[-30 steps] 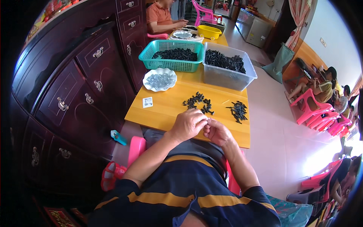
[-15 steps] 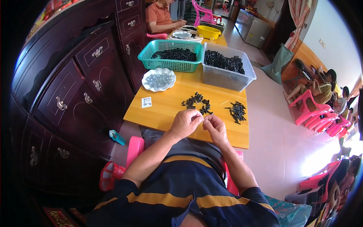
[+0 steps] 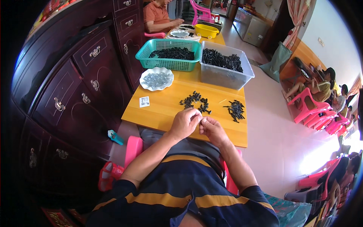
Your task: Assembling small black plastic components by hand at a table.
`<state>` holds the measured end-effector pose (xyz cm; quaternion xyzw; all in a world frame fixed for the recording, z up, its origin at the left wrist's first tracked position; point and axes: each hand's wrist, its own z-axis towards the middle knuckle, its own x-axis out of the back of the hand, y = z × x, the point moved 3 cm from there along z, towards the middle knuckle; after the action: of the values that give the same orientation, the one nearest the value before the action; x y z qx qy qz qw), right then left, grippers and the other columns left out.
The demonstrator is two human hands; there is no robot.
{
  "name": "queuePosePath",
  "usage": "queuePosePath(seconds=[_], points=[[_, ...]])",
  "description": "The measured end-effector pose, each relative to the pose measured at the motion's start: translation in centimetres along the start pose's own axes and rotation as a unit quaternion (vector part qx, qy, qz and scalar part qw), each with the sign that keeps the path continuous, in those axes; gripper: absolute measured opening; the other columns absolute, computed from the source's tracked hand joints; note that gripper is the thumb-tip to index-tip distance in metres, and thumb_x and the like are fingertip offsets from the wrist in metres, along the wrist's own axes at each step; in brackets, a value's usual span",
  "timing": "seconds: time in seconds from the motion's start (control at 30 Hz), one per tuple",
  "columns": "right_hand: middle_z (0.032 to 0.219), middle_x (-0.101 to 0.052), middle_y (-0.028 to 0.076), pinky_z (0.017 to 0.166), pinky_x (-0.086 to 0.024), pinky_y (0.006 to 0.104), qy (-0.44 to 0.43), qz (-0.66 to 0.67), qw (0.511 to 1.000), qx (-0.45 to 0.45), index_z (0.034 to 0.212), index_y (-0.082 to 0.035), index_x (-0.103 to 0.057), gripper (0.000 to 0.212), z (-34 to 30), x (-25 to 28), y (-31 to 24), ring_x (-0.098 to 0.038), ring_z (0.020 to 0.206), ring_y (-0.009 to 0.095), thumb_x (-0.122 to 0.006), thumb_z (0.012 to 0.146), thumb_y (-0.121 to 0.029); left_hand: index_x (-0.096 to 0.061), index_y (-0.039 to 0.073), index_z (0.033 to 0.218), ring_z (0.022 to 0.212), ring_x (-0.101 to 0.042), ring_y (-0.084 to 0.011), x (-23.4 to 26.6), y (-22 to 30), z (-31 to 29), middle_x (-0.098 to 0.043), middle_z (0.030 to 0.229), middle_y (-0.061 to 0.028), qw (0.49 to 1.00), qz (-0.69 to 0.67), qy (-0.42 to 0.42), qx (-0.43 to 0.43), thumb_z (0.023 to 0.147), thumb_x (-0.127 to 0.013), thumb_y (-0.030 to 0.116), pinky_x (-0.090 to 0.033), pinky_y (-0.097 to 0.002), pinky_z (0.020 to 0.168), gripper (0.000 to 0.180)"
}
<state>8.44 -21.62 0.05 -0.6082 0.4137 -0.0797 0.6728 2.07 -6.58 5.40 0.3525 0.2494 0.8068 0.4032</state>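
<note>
Left hand (image 3: 184,125) and right hand (image 3: 214,131) both closed in pinches, fingertips close together over the worktop (image 3: 159,113) near edge, contents too hidden to tell, black pieces (image 3: 188,101) loose just beyond.

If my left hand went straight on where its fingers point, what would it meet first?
Probably your right hand, close beside the left hand; whether they touch is unclear.
</note>
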Motion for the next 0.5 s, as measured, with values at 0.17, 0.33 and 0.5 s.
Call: queuePosePath(seconds=[0.17, 0.33, 0.5], points=[[0.080, -0.064, -0.001, 0.072, -0.048, 0.0236, 0.020, -0.075, 0.996, 0.044, 0.096, -0.006, -0.066, 0.019, 0.0, -0.2, -0.7, -0.058, 0.074, 0.008, -0.063, 0.100, -0.024, -0.063, 0.000, 0.083, 0.072, -0.067, -0.0337, 0.3, -0.1, 0.3, -0.067, 0.078, -0.0157, 0.999, -0.017, -0.026, 0.035, 0.088, -0.067, 0.008, -0.051, -0.0392, 0.064, 0.011], [0.076, -0.066, 0.000, 0.068, -0.048, 0.0222, 0.084, -0.235, 0.963, 0.102, 0.094, -0.002, -0.070, 0.021, -0.2, -0.4, -1.0, -0.059, 0.071, 0.006, -0.067, 0.095, -0.023, -0.065, 0.001, 0.082, 0.066, -0.066, -0.0340, 0.2, -1.2, 0.3, -0.066, 0.071, -0.0161, 0.995, -0.006, -0.041, 0.087, 0.088, -0.068, 0.012, -0.050, -0.0385, 0.059, 0.014], [0.075, -0.065, 0.000, 0.066, -0.048, 0.0221, 0.103, -0.236, 0.961, 0.098, 0.094, -0.001, -0.070, 0.020, -0.1, 0.3, -1.0, -0.058, 0.069, 0.006, -0.068, 0.093, -0.021, -0.065, 0.003, 0.081, 0.068, -0.065, -0.0348, 0.6, -3.6, 2.9, -0.067, 0.073, -0.0151, 0.996, 0.080, -0.010, 0.045, 0.088, -0.067, 0.016, -0.050, -0.0420, 0.061, 0.014]])
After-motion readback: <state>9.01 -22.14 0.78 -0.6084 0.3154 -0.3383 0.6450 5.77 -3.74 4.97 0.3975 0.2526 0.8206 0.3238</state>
